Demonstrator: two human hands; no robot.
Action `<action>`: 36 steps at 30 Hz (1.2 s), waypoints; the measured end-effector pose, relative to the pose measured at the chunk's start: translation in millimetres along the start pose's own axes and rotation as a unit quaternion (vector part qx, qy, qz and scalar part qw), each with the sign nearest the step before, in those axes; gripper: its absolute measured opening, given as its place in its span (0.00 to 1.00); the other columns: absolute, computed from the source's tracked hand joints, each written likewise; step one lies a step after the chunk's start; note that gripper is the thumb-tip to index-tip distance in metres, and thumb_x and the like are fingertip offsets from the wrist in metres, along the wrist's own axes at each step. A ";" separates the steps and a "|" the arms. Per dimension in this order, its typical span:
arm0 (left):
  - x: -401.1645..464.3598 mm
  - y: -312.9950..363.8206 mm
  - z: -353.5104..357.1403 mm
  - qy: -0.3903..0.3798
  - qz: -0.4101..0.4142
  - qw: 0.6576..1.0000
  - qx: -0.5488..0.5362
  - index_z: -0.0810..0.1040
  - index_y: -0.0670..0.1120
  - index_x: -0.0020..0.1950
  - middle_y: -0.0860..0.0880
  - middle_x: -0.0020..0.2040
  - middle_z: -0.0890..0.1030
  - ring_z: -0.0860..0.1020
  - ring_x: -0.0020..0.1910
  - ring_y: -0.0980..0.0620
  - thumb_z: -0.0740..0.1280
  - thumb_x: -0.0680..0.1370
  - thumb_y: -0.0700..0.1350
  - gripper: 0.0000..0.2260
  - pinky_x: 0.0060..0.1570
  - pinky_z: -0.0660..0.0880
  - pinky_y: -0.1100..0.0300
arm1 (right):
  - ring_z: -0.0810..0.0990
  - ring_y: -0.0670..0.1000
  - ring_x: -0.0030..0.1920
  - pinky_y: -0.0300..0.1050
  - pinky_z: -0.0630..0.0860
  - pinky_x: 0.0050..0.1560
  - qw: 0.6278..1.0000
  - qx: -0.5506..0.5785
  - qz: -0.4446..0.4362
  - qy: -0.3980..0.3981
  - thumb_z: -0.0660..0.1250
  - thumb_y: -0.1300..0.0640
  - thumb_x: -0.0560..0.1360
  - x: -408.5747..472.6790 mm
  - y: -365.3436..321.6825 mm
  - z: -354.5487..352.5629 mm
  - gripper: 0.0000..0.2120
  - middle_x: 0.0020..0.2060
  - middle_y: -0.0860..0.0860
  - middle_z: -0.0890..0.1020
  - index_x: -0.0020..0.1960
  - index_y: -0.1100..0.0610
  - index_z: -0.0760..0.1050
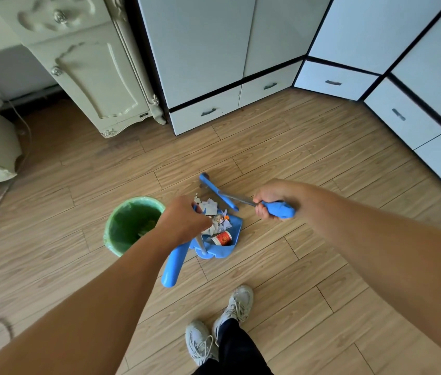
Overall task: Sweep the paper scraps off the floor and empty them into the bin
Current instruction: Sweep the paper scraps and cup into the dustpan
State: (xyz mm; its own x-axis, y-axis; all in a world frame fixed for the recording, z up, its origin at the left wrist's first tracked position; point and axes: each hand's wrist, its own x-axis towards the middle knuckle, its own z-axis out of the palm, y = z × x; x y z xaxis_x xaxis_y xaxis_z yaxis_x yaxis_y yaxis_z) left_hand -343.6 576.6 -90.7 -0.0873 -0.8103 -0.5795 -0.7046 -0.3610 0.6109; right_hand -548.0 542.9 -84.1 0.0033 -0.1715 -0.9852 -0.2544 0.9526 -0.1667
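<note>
A blue dustpan [229, 249] sits low over the wooden floor, holding white paper scraps [215, 215] and a red-and-white paper cup [222, 237]. My left hand [184, 221] grips the dustpan's handle [174, 262], whose blue end sticks out toward me. My right hand [270, 197] is closed around the blue grip of the broom [280, 209]. Its metal shaft runs left to the blue broom head [215, 190] beside the scraps. A green bin [122, 209] with a green liner stands just left of the dustpan, partly hidden by my left hand.
White cabinets with drawers [208, 112] line the far wall and right side. A cream carved cabinet [97, 85] stands at the back left. Cables [0, 201] trail on the floor at left. My white sneakers [238, 307] are near the bottom.
</note>
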 end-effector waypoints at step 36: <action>-89.1 -69.5 17.1 0.019 -0.028 0.999 -0.033 0.70 0.43 0.34 0.42 0.32 0.73 0.70 0.30 0.47 0.70 0.66 0.38 0.08 0.34 0.70 0.55 | 0.71 0.53 0.28 0.44 0.71 0.29 0.910 -0.375 -0.117 0.130 0.54 0.65 0.79 -19.3 94.7 35.7 0.21 0.31 0.58 0.74 0.72 0.61 0.66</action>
State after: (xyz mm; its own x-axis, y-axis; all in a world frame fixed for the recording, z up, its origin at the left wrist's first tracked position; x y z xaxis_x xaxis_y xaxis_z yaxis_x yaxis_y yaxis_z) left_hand -299.0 681.9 -90.7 -0.0212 -0.8047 -0.5933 -0.6600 -0.4344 0.6129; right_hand -537.6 645.4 -82.3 -0.0619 -0.4953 -0.8665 -0.8655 0.4590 -0.2005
